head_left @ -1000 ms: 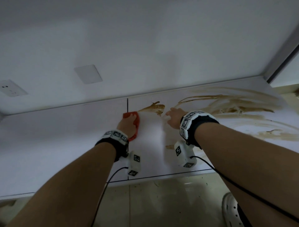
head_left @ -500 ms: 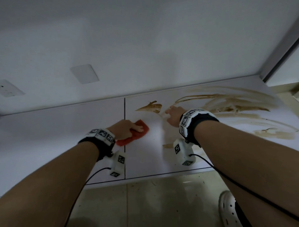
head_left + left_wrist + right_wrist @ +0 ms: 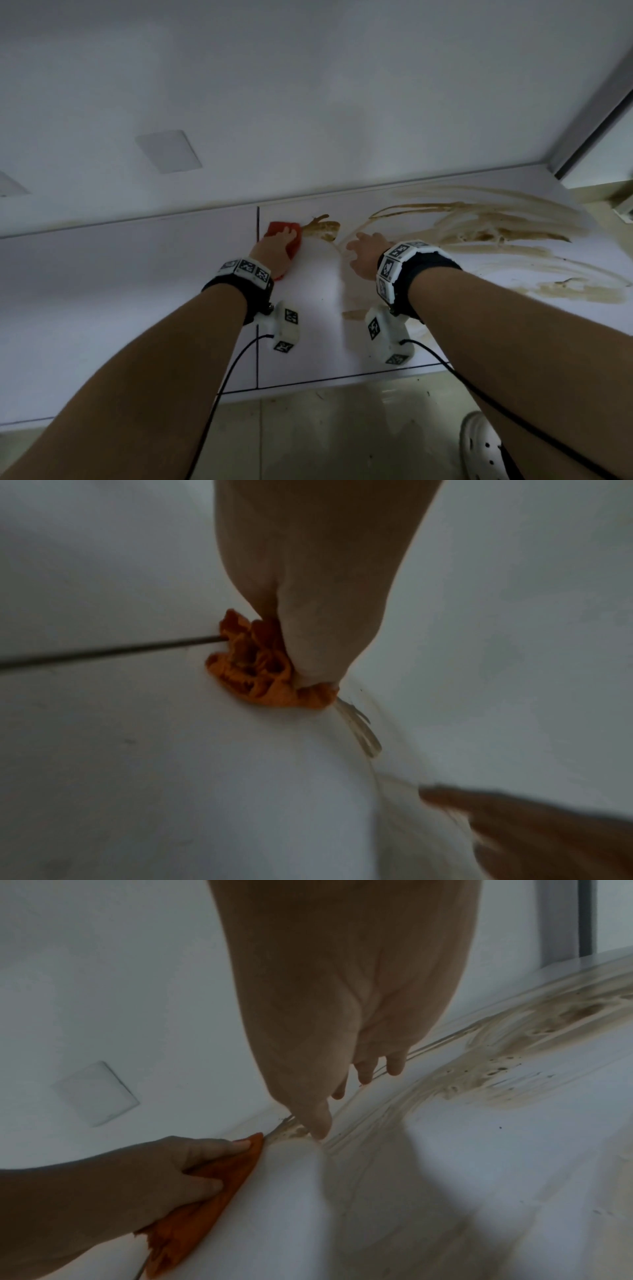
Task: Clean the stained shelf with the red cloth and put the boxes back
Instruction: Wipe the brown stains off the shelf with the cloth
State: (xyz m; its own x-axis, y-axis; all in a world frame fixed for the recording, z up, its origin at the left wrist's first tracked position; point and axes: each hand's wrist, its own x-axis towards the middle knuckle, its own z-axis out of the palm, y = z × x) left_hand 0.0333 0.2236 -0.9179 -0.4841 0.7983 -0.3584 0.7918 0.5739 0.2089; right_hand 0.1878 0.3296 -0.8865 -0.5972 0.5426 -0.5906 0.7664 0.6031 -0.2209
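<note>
Wiping step in hand; boxes not in view, so their return is judged to come later. Red cloth [image 3: 289, 240] is pressed flat to the white shelf [image 3: 102, 291] by the left hand [image 3: 274, 251], fingers extended over it, just right of the dark seam [image 3: 257, 226] at mid-frame in the head view. In the left wrist view the cloth is seen bunched under the palm. Its far edge touches the near end of a small brown smear [image 3: 322, 228]. Right hand [image 3: 364, 255] is laid on the shelf with fingers spread and straight, nothing held, fingertips [image 3: 320, 1131] resting in pale streaks; it is judged to serve as a brace.

Heavy brown stains [image 3: 479, 229] are spread across the right half of the frame, toward the far right corner, and a further patch [image 3: 582, 293] lies nearer the front edge. Little of the cleaning is judged done. Next move calls for the cloth to be pushed rightward through the small smear, with firm pressure, and the bracing hand to be lifted clear of the path.
</note>
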